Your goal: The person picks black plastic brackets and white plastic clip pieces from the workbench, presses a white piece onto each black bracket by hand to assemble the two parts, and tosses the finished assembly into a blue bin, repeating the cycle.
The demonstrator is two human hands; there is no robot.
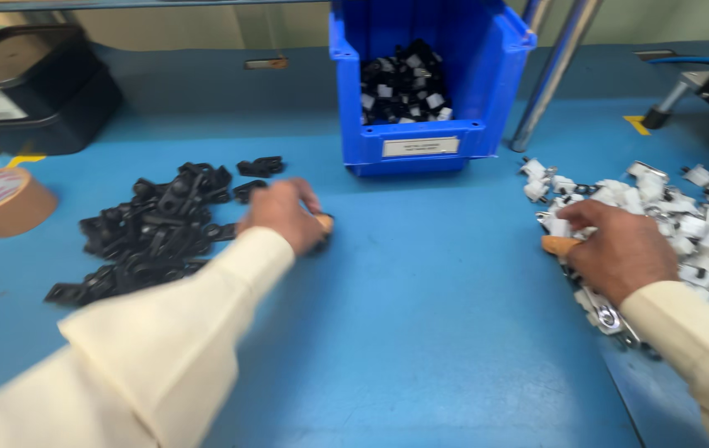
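Note:
My left hand (284,214) rests knuckles-up on the blue table at the right edge of a heap of black plastic parts (151,232). Its fingers are curled under and I cannot see whether they hold a part. My right hand (616,249) lies on the near side of a heap of white and metal parts (686,220), fingers bent down into them; what it grips is hidden. Both arms wear cream sleeves. The picture is blurred by motion.
A blue open-front bin (429,133) at the back centre holds assembled black-and-white parts (404,87). A roll of brown tape (2,201) lies at the left, a black case (31,87) behind it. A slanted metal post (553,70) stands right of the bin.

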